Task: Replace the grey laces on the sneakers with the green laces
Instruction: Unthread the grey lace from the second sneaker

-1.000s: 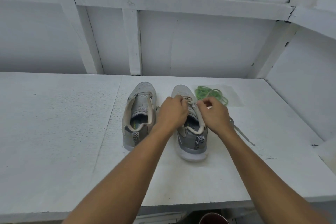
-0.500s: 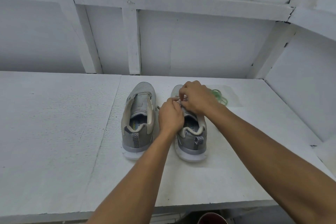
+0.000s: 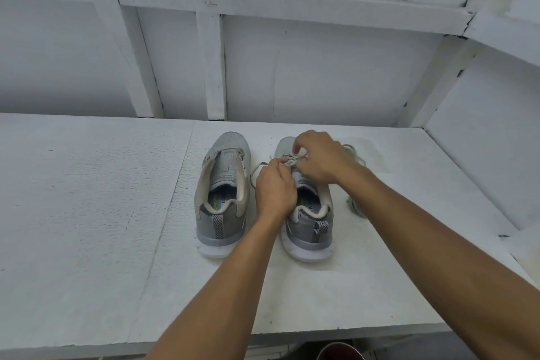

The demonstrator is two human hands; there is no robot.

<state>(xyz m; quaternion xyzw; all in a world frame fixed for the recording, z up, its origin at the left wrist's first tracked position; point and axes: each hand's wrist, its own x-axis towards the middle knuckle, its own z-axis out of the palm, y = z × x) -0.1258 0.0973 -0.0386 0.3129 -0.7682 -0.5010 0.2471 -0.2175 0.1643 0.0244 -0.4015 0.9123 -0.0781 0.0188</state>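
Both forearms are bare from the bottom edge of the view up to the wrists, with no sleeve, watch, band or ring showing on either, and the left hand (image 3: 274,190) and right hand (image 3: 320,156) are ungloved, their knuckles and short fingers plainly visible.

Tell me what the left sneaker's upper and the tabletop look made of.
Left sneaker: upper looks like grey knit mesh, matte, with a fine woven texture at the toe; the sole looks like whitish rubber or foam. Tabletop: probably white-painted board, judging by its rough stippled surface and visible seam.
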